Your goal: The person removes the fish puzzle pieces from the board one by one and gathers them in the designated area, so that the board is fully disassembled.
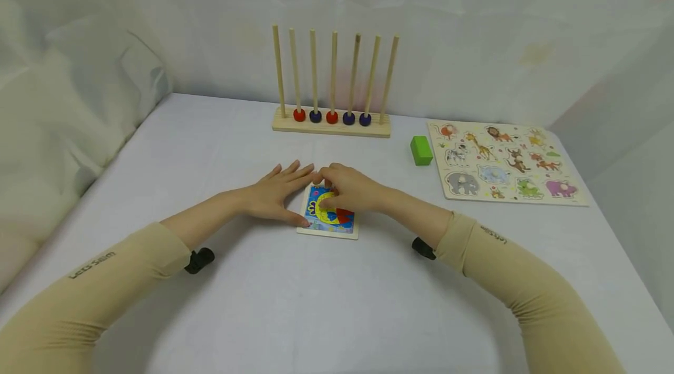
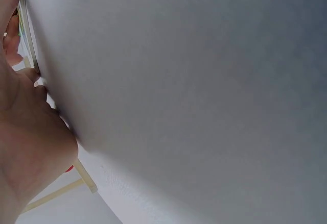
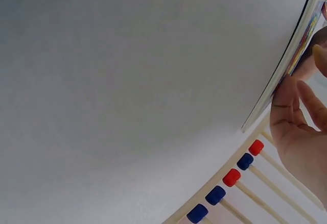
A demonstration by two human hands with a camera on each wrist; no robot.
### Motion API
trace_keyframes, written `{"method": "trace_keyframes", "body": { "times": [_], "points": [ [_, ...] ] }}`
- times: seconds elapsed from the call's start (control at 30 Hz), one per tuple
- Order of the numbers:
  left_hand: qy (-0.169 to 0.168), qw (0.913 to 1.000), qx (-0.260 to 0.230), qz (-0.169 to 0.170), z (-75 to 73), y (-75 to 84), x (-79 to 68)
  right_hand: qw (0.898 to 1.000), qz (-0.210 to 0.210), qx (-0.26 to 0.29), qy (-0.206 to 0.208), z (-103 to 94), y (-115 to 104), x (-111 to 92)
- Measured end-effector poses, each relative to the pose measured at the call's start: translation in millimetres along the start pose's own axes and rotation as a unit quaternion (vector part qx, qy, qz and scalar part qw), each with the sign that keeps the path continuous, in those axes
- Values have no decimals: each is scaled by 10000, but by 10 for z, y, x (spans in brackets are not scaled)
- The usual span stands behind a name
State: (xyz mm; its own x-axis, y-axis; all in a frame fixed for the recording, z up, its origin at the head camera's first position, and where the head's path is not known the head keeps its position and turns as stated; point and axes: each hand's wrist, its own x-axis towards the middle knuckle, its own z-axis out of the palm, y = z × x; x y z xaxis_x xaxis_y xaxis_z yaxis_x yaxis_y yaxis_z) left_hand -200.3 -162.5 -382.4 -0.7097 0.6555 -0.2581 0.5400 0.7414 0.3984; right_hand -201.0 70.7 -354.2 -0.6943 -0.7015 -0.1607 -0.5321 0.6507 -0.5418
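In the head view, a small picture puzzle (image 1: pixel 344 229) lies flat on the table, showing a yellow, red and blue picture in a pale wooden frame. My left hand (image 1: pixel 271 194) rests on its left side with fingers spread; the thumb reaches the lower left corner and the index finger the top edge. Over the upper part of the picture is my right hand (image 1: pixel 355 188), its fingers bent and touching the board, with a gap between thumb and index finger. Part of the picture is hidden under it. The right wrist view shows the puzzle (image 3: pixel 286 63) edge-on beside the bent fingers.
Behind the puzzle stands a wooden peg rack (image 1: pixel 332 125) with several upright rods and red and dark blue beads. Further right are a green block (image 1: pixel 421 150) and an animal peg puzzle board (image 1: pixel 508 163). White cloth (image 1: pixel 221 23) hangs around the table.
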Motion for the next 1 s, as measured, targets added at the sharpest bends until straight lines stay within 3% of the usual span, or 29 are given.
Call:
{"method": "trace_keyframes", "body": {
  "times": [1.0],
  "points": [
    [-25,9999,94,-79,0,18,-8,9993,215,-288,33,88,32,19]
  ]
}}
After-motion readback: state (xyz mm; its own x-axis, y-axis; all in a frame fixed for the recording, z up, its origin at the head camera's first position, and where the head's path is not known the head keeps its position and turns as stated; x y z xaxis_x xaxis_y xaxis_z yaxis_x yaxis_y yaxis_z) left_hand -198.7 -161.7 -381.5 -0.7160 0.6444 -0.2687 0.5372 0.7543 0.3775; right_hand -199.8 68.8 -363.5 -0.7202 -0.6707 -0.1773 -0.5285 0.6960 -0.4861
